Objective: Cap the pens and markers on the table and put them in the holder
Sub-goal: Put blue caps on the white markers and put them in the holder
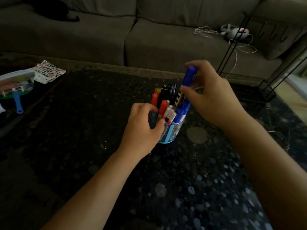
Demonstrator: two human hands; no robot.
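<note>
**Spotter:** What do you have on the head view?

**Operator:** I see the holder (171,132), a blue round cup, just above the middle of the dark speckled table (191,180). My left hand (142,128) is wrapped round its left side, fingers curled against the wall and thumb near the rim, so it is gripping the holder.

**Spotter:** And the right?

**Operator:** My right hand (211,95) sits at about one o'clock from the holder, above its rim. Thumb and fingertips are pinched on a blue marker (188,78). The marker has its cap on and stands nearly upright, leaning a little to the right at the top. Its lower end goes down among the other pens; I cannot tell whether it touches the bottom.

**Spotter:** What is already in the cup?

**Operator:** It is crowded. Two orange markers (162,107) on the left, black pens (166,95) at twelve o'clock, several thin white-capped pens (171,114) in the middle and more blue markers (180,113) on the right side. All stand upright or slightly tilted.

**Spotter:** Anything else around?

**Operator:** At nine o'clock, far off by the table's left edge, lies a clear plastic packet (16,83) with a blue handle (18,103) poking out. A grey sofa (149,39) runs across twelve o'clock, with a white cable (206,33) on its seat.
</note>
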